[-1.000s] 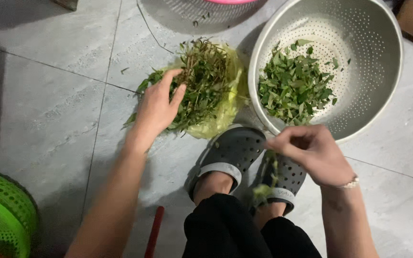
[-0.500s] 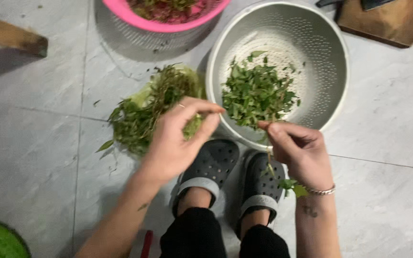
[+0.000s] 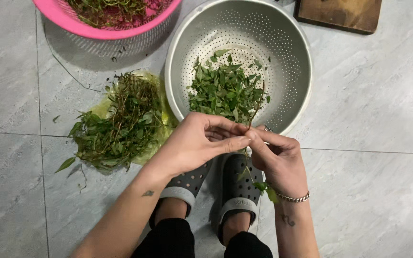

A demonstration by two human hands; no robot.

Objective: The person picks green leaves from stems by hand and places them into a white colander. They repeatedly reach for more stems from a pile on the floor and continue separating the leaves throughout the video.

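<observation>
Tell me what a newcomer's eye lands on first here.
Both hands meet at centre, the left hand and right hand pinching a thin herb stem. Just above sits a metal colander of picked leaves; left of it, a pile of leafy stems lies on the floor.

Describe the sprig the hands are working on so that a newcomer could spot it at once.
Start at the metal colander of plucked leaves, then drop to its near rim, where the left hand and right hand meet. The sprig is pinched between their fingertips: one thin stem, apart from the heaped stems on the floor.
</observation>
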